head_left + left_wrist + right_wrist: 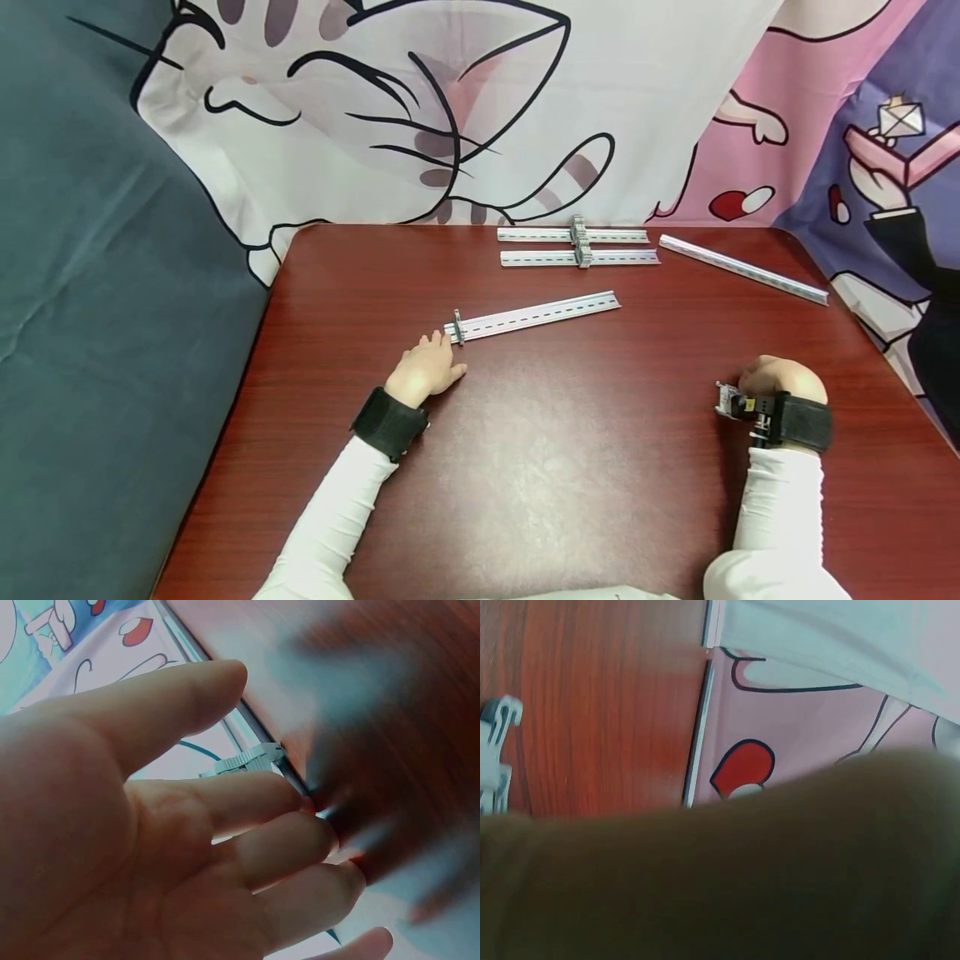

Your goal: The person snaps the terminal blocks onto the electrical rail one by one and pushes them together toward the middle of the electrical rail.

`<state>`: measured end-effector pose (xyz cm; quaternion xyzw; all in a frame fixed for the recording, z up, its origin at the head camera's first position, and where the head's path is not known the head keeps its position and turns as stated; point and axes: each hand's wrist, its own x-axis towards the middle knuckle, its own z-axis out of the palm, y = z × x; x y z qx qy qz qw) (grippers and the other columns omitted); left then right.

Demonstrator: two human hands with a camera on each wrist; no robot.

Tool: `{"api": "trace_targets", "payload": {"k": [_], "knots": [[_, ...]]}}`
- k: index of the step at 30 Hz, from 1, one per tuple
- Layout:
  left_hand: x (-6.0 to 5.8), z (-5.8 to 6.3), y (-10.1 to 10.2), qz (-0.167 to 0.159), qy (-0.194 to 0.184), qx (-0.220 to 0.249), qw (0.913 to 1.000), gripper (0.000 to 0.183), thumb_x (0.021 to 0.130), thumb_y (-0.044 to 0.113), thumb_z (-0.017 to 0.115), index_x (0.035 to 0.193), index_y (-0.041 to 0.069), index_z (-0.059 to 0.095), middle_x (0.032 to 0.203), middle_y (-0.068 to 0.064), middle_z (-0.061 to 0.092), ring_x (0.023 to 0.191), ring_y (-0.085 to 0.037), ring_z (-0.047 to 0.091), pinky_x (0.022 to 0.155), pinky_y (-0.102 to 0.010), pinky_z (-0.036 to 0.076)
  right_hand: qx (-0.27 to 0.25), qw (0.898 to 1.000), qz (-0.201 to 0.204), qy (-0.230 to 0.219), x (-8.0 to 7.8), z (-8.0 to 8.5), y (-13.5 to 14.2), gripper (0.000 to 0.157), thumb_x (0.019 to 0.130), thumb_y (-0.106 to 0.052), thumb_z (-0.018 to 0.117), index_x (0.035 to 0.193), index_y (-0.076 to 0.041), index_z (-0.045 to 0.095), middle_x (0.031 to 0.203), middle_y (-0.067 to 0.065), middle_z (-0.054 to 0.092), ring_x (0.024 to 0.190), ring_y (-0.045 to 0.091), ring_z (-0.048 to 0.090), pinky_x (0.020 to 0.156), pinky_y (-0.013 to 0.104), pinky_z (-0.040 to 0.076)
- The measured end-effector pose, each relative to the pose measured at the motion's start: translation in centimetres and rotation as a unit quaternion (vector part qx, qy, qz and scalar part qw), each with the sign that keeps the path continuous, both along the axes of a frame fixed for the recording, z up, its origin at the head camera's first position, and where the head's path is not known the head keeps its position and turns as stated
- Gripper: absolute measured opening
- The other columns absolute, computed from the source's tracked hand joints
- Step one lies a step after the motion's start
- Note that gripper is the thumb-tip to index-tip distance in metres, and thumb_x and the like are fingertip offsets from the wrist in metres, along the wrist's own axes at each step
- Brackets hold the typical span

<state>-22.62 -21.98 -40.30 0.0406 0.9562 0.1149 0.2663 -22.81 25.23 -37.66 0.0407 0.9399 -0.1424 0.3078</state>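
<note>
One wooden table (585, 467), two white sleeves (337, 517), four silver slotted rails, two hands, two black wristbands (390, 423), and a few small grey pieces.
Of the four rails, one lies slanted at mid-table, the middle rail (540, 316); another is the right-hand rail (742, 270), angled near the far right edge; and two are parallel at the back, the rear rail (536, 236) and the front rail (540, 259). The left hand (427, 367) has its fingers extended and apart at the middle rail's left end; contact cannot be told. The right hand (783, 382) is well apart from that rail; its fingers are hidden, so whether it grips anything cannot be told. One grey row of pieces (580, 242) crosses both back rails; one single clip (458, 327) stands on the middle rail near its left end.
</note>
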Motion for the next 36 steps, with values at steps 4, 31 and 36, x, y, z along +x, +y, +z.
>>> {"api": "trace_targets", "payload": {"k": [4, 31, 36], "knots": [[0.0, -0.1, 0.1, 0.001, 0.006, -0.001, 1.0, 0.071, 0.101, 0.037, 0.047, 0.152, -0.005, 0.019, 0.158, -0.025, 0.019, 0.147, -0.04, 0.021, 0.115, -0.056, 0.027, -0.028, 1.0, 0.006, -0.01, -0.4, -0.1, -0.1, 0.02, 0.078, -0.013, 0.053, 0.058, -0.017, 0.053, 0.059, -0.005, 0.047, 0.06, 0.014, 0.044, 0.052, 0.029, 0.035], [0.2, -0.4, 0.8, 0.0, 0.025, -0.016, 0.9996, 0.071, 0.102, 0.036, 0.046, 0.15, -0.009, 0.02, 0.157, -0.029, 0.019, 0.146, -0.043, 0.02, 0.113, -0.058, 0.029, -0.046, 0.999, -0.023, 0.009, -2.8, -1.5, -3.3, 0.029, 0.069, -0.03, 0.081, 0.059, -0.012, 0.061, 0.054, -0.006, 0.045, 0.054, 0.012, 0.043, 0.049, 0.026, 0.034], [0.3, -0.4, 0.9, 0.001, 0.02, -0.014, 0.9997, 0.071, 0.102, 0.036, 0.046, 0.15, -0.009, 0.02, 0.157, -0.028, 0.018, 0.146, -0.043, 0.019, 0.113, -0.058, 0.028, -0.08, 0.997, -0.009, 0.021, -2.8, -1.6, -3.0, 0.027, 0.075, -0.031, 0.079, 0.066, -0.01, 0.063, 0.059, -0.006, 0.051, 0.06, 0.012, 0.047, 0.054, 0.028, 0.038]]}}
